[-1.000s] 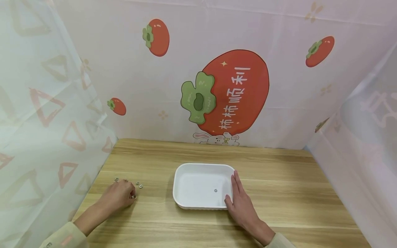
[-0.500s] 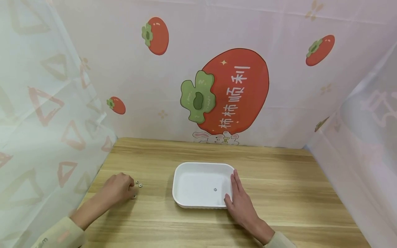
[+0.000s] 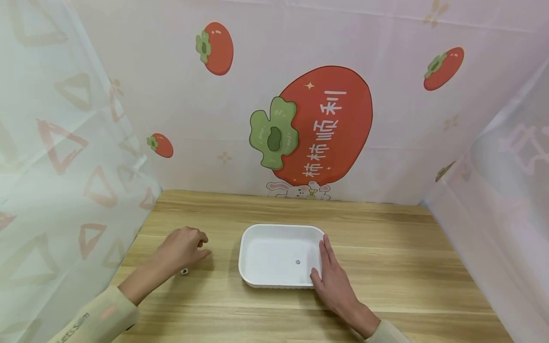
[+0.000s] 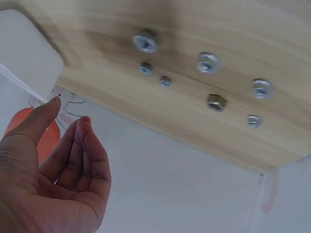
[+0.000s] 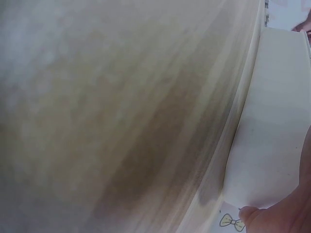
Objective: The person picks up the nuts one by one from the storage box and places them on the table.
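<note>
My left hand (image 3: pixel 184 245) hovers over the left part of the table, thumb and fingers apart. In the left wrist view, nothing shows between the thumb and the bent fingers of that hand (image 4: pixel 63 179). Several small metal nuts, such as a flanged one (image 4: pixel 208 63) and a darker one (image 4: pixel 216 102), lie scattered on the wood beside it. From the head, one nut (image 3: pixel 184 271) shows below the wrist; the hand and forearm hide others. My right hand (image 3: pixel 336 288) rests along the right rim of a white tray (image 3: pixel 266 286), fingers straight. Inside the tray lies one small nut (image 3: pixel 298 262).
The wood-grain table (image 3: pixel 399 267) runs back to a printed cloth backdrop (image 3: pixel 399 166) with persimmon pictures. Cloth sides (image 3: pixel 64 190) hang at left and right. Bare wood lies between the left hand and the tray, and to the tray's right.
My left hand has lifted from among the nuts and moved right and away from me, toward the tray, thumb and fingers spreading. The right hand and tray have stayed put.
</note>
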The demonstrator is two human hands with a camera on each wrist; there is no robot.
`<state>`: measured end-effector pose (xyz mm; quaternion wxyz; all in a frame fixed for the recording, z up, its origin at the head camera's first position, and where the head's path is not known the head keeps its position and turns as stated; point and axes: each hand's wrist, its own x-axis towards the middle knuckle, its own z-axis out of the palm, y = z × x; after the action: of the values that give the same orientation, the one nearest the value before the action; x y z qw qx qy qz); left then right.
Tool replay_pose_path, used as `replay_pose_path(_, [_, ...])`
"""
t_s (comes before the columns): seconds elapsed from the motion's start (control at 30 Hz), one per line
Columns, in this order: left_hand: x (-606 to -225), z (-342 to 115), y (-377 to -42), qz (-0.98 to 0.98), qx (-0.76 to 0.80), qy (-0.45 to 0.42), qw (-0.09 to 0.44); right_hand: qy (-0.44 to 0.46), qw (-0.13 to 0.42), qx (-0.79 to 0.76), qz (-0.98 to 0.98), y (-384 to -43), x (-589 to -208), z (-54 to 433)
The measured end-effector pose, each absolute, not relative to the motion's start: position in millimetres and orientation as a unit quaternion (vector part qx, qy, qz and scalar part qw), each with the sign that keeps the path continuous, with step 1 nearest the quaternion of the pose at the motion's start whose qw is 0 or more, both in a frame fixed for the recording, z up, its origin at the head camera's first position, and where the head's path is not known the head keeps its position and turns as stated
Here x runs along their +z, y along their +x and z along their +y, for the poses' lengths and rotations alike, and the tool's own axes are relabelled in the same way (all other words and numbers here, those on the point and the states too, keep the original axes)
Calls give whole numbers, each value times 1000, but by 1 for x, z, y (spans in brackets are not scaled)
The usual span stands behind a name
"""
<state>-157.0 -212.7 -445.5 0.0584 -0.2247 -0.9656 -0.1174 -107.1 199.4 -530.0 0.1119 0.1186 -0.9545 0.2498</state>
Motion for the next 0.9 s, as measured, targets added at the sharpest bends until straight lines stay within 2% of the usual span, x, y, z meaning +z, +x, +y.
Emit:
replay_pose_path(0.47, [-430,-157,-174,-945,-140,-275,106,125,124,250,-952,-106,-530,199])
replay_pose_path(0.9, [-418,-113,-189,-931,-139,-331,67,124,119,252,-952,-106,-529,198])
